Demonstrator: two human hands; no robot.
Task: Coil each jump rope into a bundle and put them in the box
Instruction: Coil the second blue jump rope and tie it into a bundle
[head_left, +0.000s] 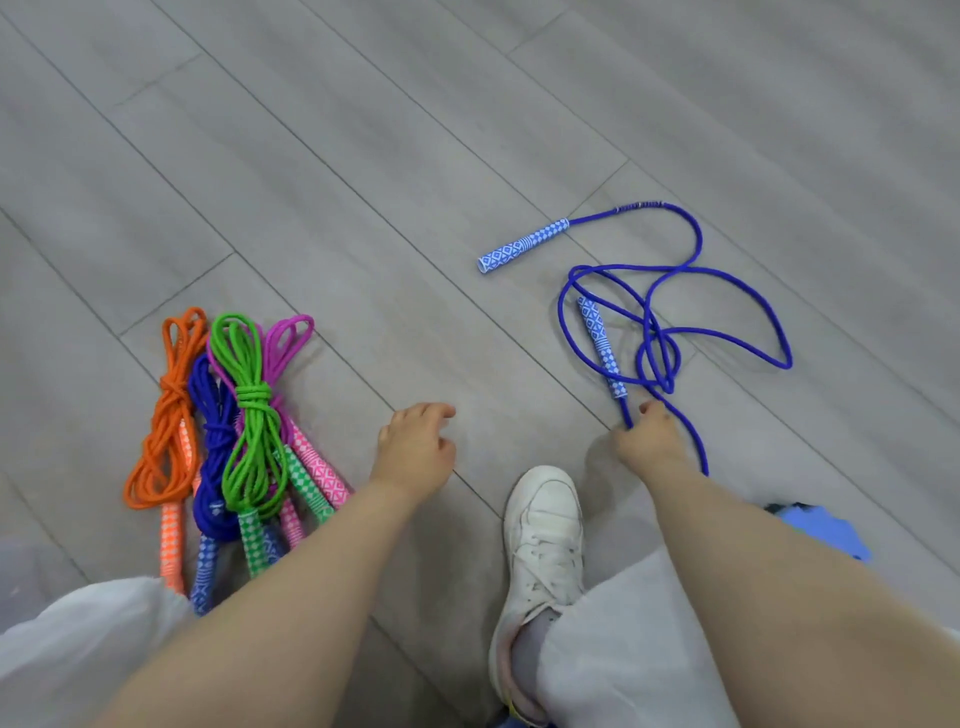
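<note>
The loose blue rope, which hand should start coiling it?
The right hand, probably. Its fingers already pinch the loose blue rope by the near handle. The left hand holds nothing, between it and the tied bundles.

Soft, even light is falling on the grey floor (363, 156) I'm looking down at, with no glare. My right hand (649, 439) is casting only a faint shadow to its left. Floor planks are bowing towards the edges. My forearms are looming large, and everything is looking slightly soft, blurrier at the corners.
</note>
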